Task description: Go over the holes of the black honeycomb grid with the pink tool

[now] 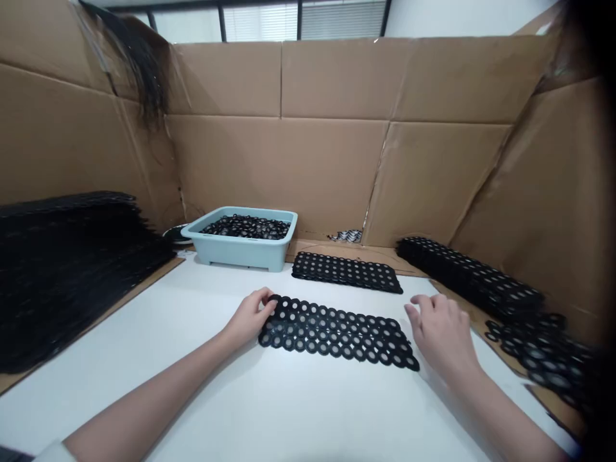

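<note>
A black strip of joined rings [337,332] lies flat on the white tabletop [298,404], its rings set in several rows. My left hand [250,317] pinches the strip's upper left corner between thumb and fingers. Just past the strip's right end, my right hand [443,327] hovers with its fingers loosely curled and apart, holding nothing that I can see. Behind the strip rests a similar piece, a black ring panel [346,272], which neither hand touches.
A light blue plastic tub [235,250] full of loose black rings stands at the back left. Tall black stacks [72,269] fill the left side. On the right are stacked ring panels [466,276] and a heap of rings [539,353]. Cardboard walls [279,160] enclose the table.
</note>
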Motion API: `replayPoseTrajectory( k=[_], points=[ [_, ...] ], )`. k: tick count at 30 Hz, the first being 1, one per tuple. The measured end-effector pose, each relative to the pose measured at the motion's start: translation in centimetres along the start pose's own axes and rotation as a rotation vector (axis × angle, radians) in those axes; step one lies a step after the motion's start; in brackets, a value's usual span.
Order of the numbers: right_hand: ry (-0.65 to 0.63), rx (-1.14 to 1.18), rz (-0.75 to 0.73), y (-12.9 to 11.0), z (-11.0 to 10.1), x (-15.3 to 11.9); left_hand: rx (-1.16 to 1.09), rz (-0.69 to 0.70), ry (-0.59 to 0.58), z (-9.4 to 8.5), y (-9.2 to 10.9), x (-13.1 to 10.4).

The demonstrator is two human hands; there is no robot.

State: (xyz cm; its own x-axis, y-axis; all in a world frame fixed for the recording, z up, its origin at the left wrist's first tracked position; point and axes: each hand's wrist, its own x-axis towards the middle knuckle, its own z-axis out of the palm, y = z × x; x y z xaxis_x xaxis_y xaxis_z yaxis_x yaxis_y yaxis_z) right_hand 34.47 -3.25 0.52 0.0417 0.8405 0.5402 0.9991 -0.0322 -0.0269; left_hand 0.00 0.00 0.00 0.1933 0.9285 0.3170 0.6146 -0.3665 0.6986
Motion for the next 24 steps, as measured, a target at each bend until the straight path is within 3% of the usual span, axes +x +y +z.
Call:
replayPoseTrajectory(
  k=[2, 4, 7, 9, 12, 15, 20, 24],
  points=[
    [-0.073, 0.244, 0.039, -0.7, -1.9, 0.2, -0.075, -0.045, -0.013, 0.1, -0.1, 0.1],
    [-0.237, 0.665, 0.141, -2.3, -3.5, 0.4, -0.136, -0.086, -0.022, 0.2, -0.2, 0.2],
    [-0.476, 1.178, 0.060, -6.6, -4.7, 0.9, -0.210, -0.136, -0.026, 0.3, -0.4, 0.2],
    [-0.513, 1.347, 0.013, -9.9, -4.6, 1.5, -0.236, -0.156, -0.032, 0.3, -0.5, 0.3],
    [-0.463, 1.485, 0.035, -14.3, -2.9, 2.7, -0.250, -0.160, -0.064, 0.3, -0.7, 0.5],
    [-0.407, 1.648, 0.033, -16.7, -0.2, 3.2, -0.256, -0.158, -0.100, 0.1, -0.9, 0.8],
    [-0.505, 1.770, 0.136, -17.1, 3.7, 2.5, -0.231, -0.154, -0.140, -0.1, -1.5, 1.2],
    [-0.593, 1.739, 0.108, -16.8, 4.3, 2.1, -0.192, -0.155, -0.158, 0.0, -2.2, 1.4]
  ],
)
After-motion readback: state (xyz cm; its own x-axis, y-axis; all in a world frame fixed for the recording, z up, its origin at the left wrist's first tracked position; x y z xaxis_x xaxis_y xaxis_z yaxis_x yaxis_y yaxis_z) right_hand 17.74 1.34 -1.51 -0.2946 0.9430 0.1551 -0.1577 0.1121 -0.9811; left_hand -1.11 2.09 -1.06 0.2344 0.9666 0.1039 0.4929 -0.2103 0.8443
